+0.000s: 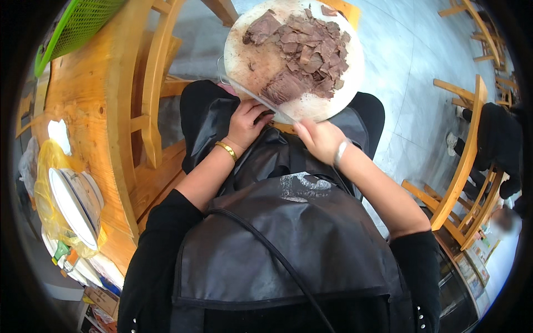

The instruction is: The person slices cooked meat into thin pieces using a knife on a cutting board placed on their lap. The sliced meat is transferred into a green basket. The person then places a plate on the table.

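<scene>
My right hand (321, 140) is closed round the handle end of a knife (258, 99). Its long, pale blade slants up and left across the near edge of a round white cutting board (237, 61). My left hand (246, 123), with a gold bracelet at the wrist, is just below the blade. Its fingers are curled, and whatever they may hold is hidden. On the board lies a heap of thin brown slices of cooked meat (313, 50). One larger meat piece (284, 87) sits at the near edge by the blade, and another chunk (262, 28) lies at the far left.
The board is in front of my knees, beyond my dark apron (277, 244). To the left, a wooden table (78, 105) carries a green basket (83, 25) and a white bowl (75, 205) in a yellow plastic bag. Wooden chairs (466, 161) and a seated person are at the right.
</scene>
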The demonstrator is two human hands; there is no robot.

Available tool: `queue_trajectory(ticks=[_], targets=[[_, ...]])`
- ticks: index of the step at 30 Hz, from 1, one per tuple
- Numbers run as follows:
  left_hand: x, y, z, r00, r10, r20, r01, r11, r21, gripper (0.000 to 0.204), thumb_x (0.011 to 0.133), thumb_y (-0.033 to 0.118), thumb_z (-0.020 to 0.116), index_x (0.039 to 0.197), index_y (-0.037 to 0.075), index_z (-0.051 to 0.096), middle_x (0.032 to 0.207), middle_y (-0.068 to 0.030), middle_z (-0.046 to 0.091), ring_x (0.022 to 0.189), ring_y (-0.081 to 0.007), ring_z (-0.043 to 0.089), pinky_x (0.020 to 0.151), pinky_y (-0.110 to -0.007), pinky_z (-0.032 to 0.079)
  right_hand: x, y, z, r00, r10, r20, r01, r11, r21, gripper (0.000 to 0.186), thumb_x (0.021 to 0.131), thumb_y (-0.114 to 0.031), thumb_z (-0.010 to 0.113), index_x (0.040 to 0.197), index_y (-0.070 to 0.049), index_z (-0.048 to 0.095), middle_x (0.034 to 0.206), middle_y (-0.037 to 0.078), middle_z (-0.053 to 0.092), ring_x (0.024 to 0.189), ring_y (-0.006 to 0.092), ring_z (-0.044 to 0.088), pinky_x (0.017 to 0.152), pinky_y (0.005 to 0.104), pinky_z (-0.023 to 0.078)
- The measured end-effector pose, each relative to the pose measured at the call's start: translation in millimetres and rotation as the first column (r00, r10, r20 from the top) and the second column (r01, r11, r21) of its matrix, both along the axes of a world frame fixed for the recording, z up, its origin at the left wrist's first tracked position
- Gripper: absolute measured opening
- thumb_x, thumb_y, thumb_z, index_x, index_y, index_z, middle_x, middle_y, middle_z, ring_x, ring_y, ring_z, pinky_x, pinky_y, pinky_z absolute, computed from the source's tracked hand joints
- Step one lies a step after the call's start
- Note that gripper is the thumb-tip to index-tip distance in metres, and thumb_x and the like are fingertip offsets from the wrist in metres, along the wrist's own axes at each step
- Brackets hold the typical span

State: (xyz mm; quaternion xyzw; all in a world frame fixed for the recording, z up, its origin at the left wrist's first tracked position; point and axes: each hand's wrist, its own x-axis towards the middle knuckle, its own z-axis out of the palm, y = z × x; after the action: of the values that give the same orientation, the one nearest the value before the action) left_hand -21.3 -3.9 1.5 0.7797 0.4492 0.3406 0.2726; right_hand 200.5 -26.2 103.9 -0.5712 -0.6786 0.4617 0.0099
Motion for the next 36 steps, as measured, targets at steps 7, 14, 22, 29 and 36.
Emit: queue_trajectory(ticks=[7, 14, 22, 29, 36], targets=[[-2, 0, -2, 1.0, -0.016, 0.016, 0.016, 1.0, -0.017, 0.025, 0.069, 0.008, 0.076, 0.091, 0.003, 0.067, 0.097, -0.0124, 0.062, 0.094, -0.031, 0.059, 0.083, -0.037, 0.049, 29, -36, 39, 0.98, 0.076, 0.186, -0.047, 0.987, -0.153, 0.039, 0.097, -0.038, 0.038, 0.088, -0.003, 0.054, 0.071, 0.022, 0.062, 0.07, 0.0412, 0.06, 0.069, 0.0491, 0.047], [-2, 0, -2, 0.998, -0.032, 0.051, 0.036, 0.995, -0.091, 0.028, 0.066, 0.005, 0.075, 0.093, 0.003, 0.067, 0.1, -0.0119, 0.062, 0.097, -0.0313, 0.059, 0.085, -0.037, 0.048, -11, 0, -24, 0.986, 0.057, 0.158, -0.043, 0.995, -0.091, 0.042, 0.097, -0.042, 0.037, 0.091, -0.005, 0.055, 0.078, 0.023, 0.065, 0.076, 0.041, 0.062, 0.071, 0.0491, 0.048], [0, 2, 3, 0.998, -0.043, 0.05, 0.044, 0.999, -0.012, 0.026, 0.069, 0.008, 0.076, 0.092, 0.004, 0.065, 0.094, -0.0099, 0.061, 0.088, -0.0275, 0.059, 0.077, -0.035, 0.049, -25, 35, -58, 0.984, -0.044, -0.172, 0.067, 0.989, 0.13, 0.039, 0.097, -0.039, 0.038, 0.092, -0.005, 0.057, 0.076, 0.024, 0.063, 0.075, 0.0431, 0.06, 0.07, 0.0491, 0.047], [-3, 0, -6, 1.0, -0.003, 0.003, 0.003, 0.999, 0.04, 0.026, 0.069, 0.01, 0.077, 0.093, 0.005, 0.068, 0.097, -0.011, 0.062, 0.091, -0.03, 0.059, 0.08, -0.036, 0.05, 16, -27, 27, 0.991, 0.05, 0.12, -0.045, 0.998, -0.042, 0.038, 0.097, -0.037, 0.038, 0.087, -0.004, 0.055, 0.071, 0.023, 0.061, 0.07, 0.0422, 0.06, 0.068, 0.0485, 0.047], [-4, -1, -5, 1.0, -0.02, 0.003, 0.02, 0.998, -0.059, 0.03, 0.067, 0.003, 0.075, 0.096, 0.004, 0.069, 0.103, -0.014, 0.063, 0.103, -0.0317, 0.058, 0.089, -0.037, 0.047, 22, -30, 37, 0.977, 0.096, 0.191, -0.057, 0.979, -0.197, 0.04, 0.097, -0.039, 0.035, 0.091, -0.004, 0.053, 0.073, 0.023, 0.063, 0.072, 0.041, 0.06, 0.07, 0.0483, 0.047]])
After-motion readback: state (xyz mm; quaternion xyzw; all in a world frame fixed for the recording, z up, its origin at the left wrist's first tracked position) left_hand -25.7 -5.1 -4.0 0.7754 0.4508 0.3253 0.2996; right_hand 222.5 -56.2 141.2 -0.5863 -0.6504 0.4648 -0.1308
